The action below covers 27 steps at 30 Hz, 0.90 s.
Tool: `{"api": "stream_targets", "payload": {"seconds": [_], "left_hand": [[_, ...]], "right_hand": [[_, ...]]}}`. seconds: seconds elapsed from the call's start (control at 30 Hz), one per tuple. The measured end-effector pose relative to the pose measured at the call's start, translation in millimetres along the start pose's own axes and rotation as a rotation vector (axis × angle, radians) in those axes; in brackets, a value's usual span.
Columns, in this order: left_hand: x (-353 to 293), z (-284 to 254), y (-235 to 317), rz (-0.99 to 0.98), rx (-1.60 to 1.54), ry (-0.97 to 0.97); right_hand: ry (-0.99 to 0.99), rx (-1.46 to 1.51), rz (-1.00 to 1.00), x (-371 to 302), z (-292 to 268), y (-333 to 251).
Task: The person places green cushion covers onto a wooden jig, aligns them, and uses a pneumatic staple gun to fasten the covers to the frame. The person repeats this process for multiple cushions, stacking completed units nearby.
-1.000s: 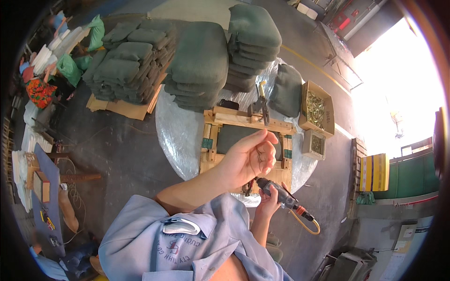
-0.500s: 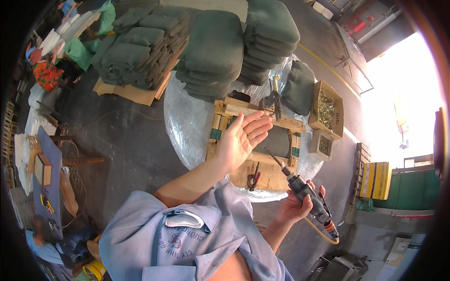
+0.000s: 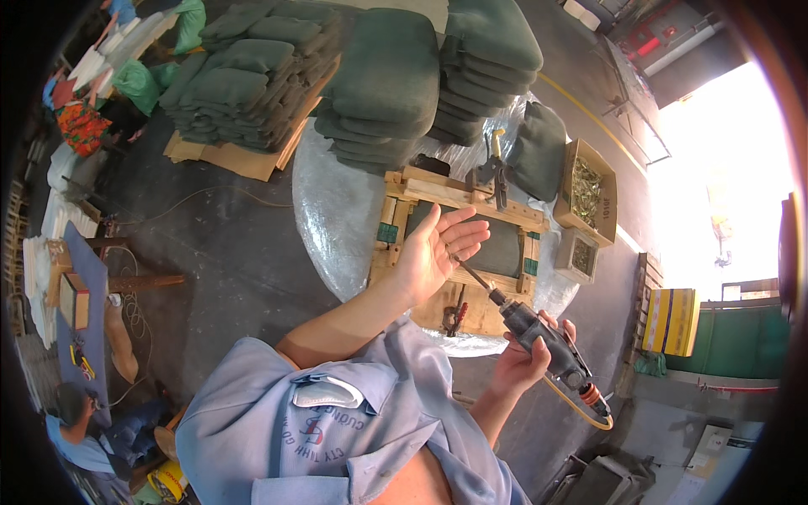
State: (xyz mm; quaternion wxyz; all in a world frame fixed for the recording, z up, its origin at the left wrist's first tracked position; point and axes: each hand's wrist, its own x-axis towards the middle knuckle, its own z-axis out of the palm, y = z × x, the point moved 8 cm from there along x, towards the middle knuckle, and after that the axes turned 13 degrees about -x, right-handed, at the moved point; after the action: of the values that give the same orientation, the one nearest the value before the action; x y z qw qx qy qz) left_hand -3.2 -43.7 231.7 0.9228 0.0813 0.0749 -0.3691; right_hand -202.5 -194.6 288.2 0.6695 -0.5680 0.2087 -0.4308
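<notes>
My left hand [image 3: 433, 259] is held palm up with fingers stretched out, over the near part of a wooden frame jig [image 3: 433, 195]. My right hand [image 3: 520, 364] grips a black air screwdriver [image 3: 539, 337] with a yellow hose [image 3: 572, 406] at its rear. Its long bit [image 3: 474, 275] points up and left, the tip at the fingers of my left hand; whether it touches them or a small screw there, I cannot make out. A dark green padded panel [image 3: 498, 248] lies inside the jig. A toggle clamp [image 3: 494, 172] with a yellow handle stands on the jig's far side.
Stacked dark green cushions [image 3: 383, 76] stand beyond the jig. To its right are a large box of metal parts [image 3: 608, 202] and a smaller box [image 3: 592, 263]. A red-handled clamp [image 3: 455, 320] sits at the near edge. Another person [image 3: 80, 429] is at the lower left.
The screwdriver in my right hand has moved up and left, bringing its bit tip to my left hand's fingers. My left hand has stayed nearly in place.
</notes>
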Motion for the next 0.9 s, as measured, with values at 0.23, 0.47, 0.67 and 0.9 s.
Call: {"api": "stream_targets", "payload": {"seconds": [0.23,0.47,0.67,0.9], "left_hand": [[11,-39,2,0.03,-0.001,0.11],[-6,-69,-1,-0.1,0.361,0.13],[-3,-76,5,-0.097,0.264,0.164],[2,-77,19,-0.05,0.306,0.122]], "right_hand": [[0.035,0.037,0.049,0,-2,7],[0.037,0.039,0.054,4,-5,10],[0.024,0.025,0.077,7,3,12],[0.012,0.023,0.094,12,7,18]]}}
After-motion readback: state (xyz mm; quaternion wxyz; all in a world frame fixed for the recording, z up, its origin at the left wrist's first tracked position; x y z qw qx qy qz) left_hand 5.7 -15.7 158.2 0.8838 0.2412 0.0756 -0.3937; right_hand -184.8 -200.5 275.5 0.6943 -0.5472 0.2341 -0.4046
